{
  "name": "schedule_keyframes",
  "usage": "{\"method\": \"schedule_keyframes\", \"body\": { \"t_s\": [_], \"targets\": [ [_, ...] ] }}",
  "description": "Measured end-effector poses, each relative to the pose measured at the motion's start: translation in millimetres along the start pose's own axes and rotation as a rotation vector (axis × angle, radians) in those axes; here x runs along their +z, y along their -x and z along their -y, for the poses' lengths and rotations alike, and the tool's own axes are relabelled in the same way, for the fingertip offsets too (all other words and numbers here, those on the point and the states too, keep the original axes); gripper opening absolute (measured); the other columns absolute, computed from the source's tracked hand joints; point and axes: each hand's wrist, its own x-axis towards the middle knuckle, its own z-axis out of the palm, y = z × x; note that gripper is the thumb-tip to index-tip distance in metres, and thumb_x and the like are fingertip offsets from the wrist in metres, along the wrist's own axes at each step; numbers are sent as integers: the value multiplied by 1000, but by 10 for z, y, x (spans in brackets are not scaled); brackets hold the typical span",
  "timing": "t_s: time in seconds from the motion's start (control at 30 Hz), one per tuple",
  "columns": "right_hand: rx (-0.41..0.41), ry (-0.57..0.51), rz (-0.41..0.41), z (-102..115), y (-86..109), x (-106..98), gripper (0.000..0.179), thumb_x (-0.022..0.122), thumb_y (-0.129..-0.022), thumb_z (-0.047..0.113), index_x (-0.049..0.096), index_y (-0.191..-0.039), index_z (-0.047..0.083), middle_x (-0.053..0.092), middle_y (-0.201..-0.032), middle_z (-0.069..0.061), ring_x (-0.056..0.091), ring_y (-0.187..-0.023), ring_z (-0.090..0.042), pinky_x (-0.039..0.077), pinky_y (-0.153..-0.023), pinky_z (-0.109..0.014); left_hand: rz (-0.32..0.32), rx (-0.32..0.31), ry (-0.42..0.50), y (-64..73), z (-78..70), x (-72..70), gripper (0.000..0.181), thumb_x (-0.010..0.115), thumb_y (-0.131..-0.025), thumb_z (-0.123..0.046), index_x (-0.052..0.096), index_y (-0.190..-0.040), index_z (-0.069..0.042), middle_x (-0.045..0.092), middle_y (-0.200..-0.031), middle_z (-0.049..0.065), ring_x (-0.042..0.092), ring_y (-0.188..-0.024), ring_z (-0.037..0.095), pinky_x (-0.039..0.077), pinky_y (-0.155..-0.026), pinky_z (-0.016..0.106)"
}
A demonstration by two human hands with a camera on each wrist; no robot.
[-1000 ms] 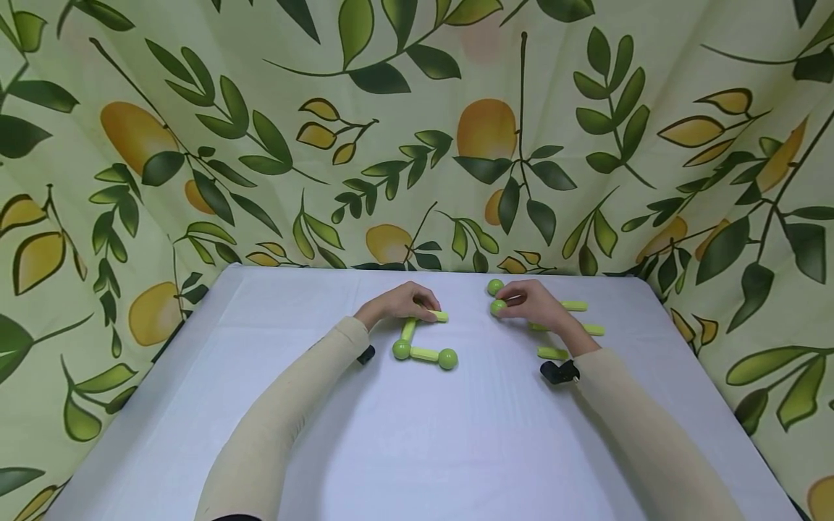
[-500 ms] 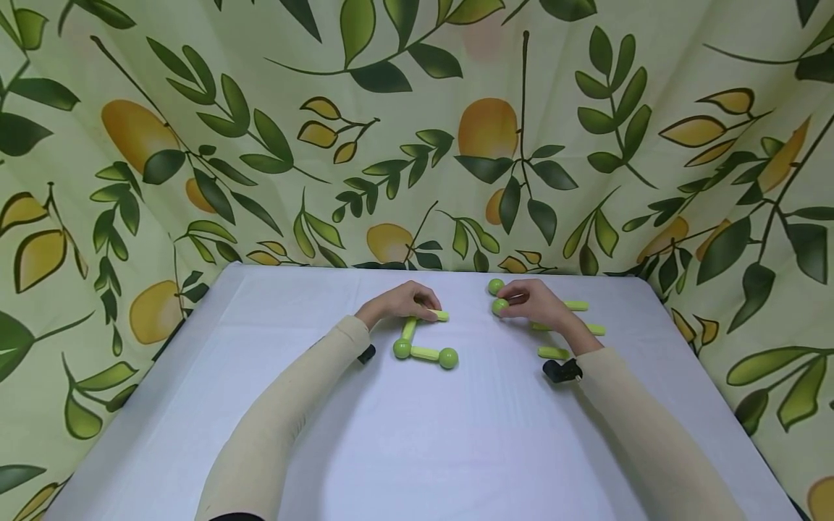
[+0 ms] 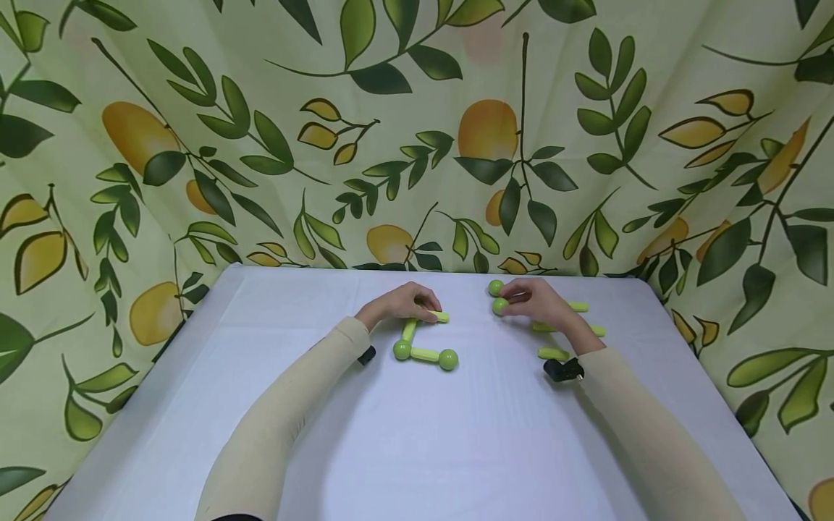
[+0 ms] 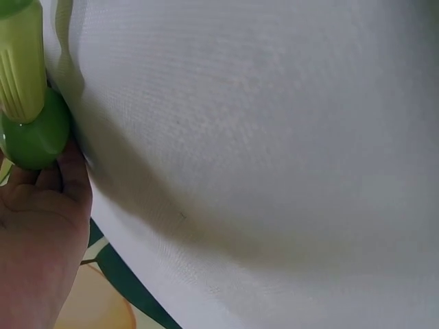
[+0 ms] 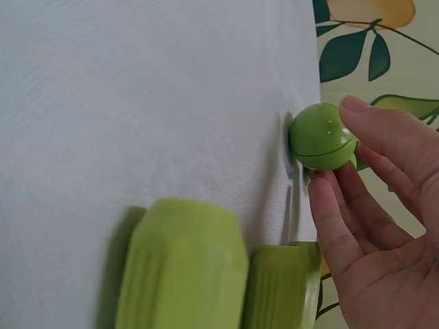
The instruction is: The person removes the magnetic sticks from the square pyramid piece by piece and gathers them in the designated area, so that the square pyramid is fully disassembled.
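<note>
My left hand (image 3: 405,299) holds a joined frame of light green rods and green balls lying on the table. In the left wrist view its fingers wrap a green ball (image 4: 38,133) with a ribbed rod (image 4: 20,65) stuck into it; that ball is hidden in the head view. A rod (image 3: 440,317) pokes out past the fingertips. Nearer the front, another rod (image 3: 426,354) links two balls, one at the corner (image 3: 402,349) and one at the end (image 3: 448,359). My right hand (image 3: 539,304) pinches a loose green ball (image 5: 321,137) between thumb and fingers, low over the tabletop.
A second loose ball (image 3: 495,287) sits just behind the right hand. Several loose rods lie under and beside the right forearm, among them a front rod (image 3: 553,354) and a back rod (image 3: 578,307). A patterned curtain (image 3: 417,145) hangs behind the white table (image 3: 430,449).
</note>
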Motion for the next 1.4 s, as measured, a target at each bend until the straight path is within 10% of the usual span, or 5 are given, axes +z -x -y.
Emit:
{"method": "schedule_keyframes", "body": {
  "t_s": [0.43, 0.83, 1.4],
  "targets": [
    [22, 1, -23, 64, 36, -84, 38, 81, -89, 11, 68, -122, -4, 65, -124, -20, 62, -112, -34, 51, -94, -41, -40, 74, -5, 46, -7, 17, 19, 78, -90, -3, 72, -107, 1, 69, -100, 4, 63, -92, 15, 51, -86, 27],
    [-74, -94, -78, 206, 51, -59, 38, 78, -92, 10, 66, -122, -8, 64, -121, -25, 63, -110, -33, 53, -86, -24, -118, -50, -73, 239, 42, -26, 28, 74, -96, -13, 68, -121, -2, 67, -119, 7, 59, -111, 21, 47, -99, 30],
    [-161, -125, 120, 453, -92, 448, 34, 79, -89, 3, 67, -118, -10, 65, -118, -27, 66, -103, -30, 53, -91, -31, -191, -100, -78, 361, 54, -8, 26, 73, -97, -16, 68, -119, -4, 67, -117, 8, 63, -107, 22, 50, -94, 31]
  ]
}}
